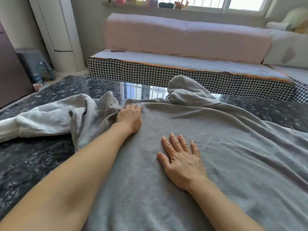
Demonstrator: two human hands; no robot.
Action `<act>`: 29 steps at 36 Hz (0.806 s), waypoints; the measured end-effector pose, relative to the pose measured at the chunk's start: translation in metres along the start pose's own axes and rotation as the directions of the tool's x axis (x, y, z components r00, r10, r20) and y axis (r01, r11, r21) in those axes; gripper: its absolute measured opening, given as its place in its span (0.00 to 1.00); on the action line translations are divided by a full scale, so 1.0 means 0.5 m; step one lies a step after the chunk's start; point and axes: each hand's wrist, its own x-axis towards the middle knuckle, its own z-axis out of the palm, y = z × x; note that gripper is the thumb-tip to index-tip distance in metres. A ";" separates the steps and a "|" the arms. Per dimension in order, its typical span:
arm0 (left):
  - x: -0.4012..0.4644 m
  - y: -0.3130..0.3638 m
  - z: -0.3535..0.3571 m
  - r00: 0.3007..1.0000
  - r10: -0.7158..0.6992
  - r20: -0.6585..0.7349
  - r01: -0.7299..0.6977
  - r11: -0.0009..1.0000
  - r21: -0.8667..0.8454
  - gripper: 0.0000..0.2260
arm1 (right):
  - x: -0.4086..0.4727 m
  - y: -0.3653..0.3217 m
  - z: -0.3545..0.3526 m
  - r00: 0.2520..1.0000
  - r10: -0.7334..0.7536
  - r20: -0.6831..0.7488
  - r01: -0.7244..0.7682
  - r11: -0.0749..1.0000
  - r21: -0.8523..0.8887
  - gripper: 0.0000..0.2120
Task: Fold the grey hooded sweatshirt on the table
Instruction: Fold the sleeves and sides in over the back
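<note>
1. Grey hooded sweatshirt (216,147) lay spread across the dark marbled table (33,164), hood (185,92) bunched at 12 o'clock.
2. Your left hand (129,118) sat at approx 11 o'clock, fingers curled into the fabric nr the rumpled sleeve (50,120).
3. Your right hand (180,160) lay flat w/ fingers spread, pressing the sweatshirt's middle.

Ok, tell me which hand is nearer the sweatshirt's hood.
Left. The left hand is at the shoulder area, just left of and below the hood. The right hand lies flat on the body, farther toward the person.
</note>
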 end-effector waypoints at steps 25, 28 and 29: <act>0.232 0.161 -0.010 0.969 0.209 -0.135 -0.192 0.973 0.129 0.10 | 0.006 -0.009 0.017 0.972 0.103 -0.210 -0.100 0.995 0.025 0.26; 0.249 0.156 -0.022 0.980 0.197 0.039 -0.197 0.980 -0.002 0.07 | 0.007 -0.010 0.015 0.972 0.080 -0.221 -0.080 0.997 0.012 0.27; 0.251 0.150 -0.025 0.964 0.237 0.122 -0.236 0.972 -0.020 0.06 | 0.007 -0.010 0.012 0.977 0.078 -0.200 -0.076 0.997 0.017 0.27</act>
